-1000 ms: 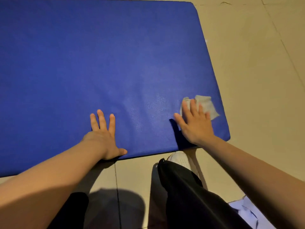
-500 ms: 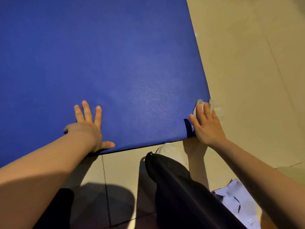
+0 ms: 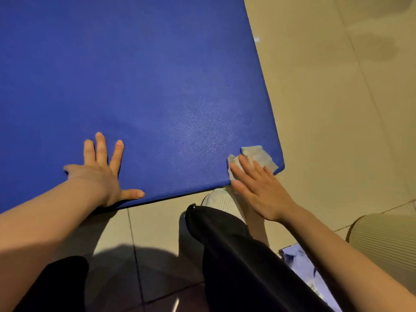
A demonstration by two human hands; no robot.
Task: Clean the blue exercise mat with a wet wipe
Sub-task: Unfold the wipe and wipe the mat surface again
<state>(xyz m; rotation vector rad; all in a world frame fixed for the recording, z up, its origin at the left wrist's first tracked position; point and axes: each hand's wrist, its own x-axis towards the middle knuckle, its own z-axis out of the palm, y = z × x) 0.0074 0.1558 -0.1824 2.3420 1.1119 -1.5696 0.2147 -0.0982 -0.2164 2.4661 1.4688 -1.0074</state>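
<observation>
Right hand (image 3: 261,190) presses a crumpled white wet wipe (image 3: 256,157) flat-fingered at the blue exercise mat's (image 3: 135,86) near right corner; left hand (image 3: 101,174) lies spread flat at its near edge.

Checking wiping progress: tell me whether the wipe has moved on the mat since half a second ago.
Yes. The wet wipe sat at the blue mat's right edge; it now lies inside the near right corner.

The left hand (image 3: 101,170) lies flat, palm down, fingers straight and slightly spread, thumb out to the side, its forearm reaching in from the lower left. The right hand (image 3: 258,190) is also flat with fingers extended forward and close together, pressing down; its forearm comes in from the lower right. One knee is bent between the arms.
</observation>
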